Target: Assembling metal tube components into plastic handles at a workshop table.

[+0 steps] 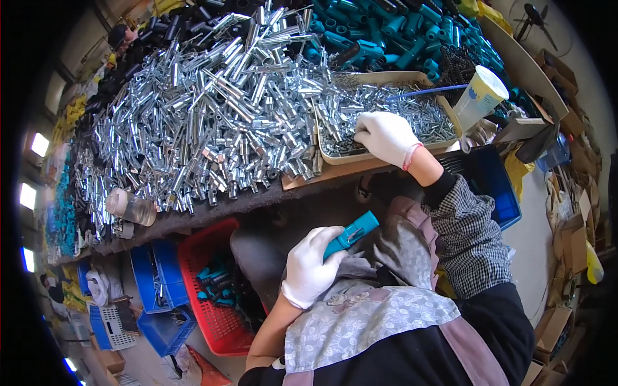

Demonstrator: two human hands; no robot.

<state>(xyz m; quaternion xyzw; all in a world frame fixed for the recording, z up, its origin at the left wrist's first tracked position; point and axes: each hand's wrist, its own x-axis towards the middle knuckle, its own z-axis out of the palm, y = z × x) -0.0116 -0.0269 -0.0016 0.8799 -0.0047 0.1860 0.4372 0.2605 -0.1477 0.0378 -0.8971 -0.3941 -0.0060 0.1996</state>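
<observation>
My left hand (313,266), in a white knitted glove, is wrapped round a teal plastic tubular handle (351,234) above my lap. The handle tilts up to the right, and a slot or clip shows along its side. My right hand (389,137), gloved too, is over the left part of a shallow beige tray (453,122) on the bench. Its fingers are curled together in a pinch among small metal pins and springs (412,116); whatever they hold is hidden. A big heap of shiny metal socket-like parts (212,116) lies left of the tray.
Teal tubes (412,32) are piled behind the tray. A paper cup (479,96) stands at its right and a bottle of clear liquid (131,207) at the bench's left edge. Below are a red basket (219,328) of teal parts and blue bins (158,276).
</observation>
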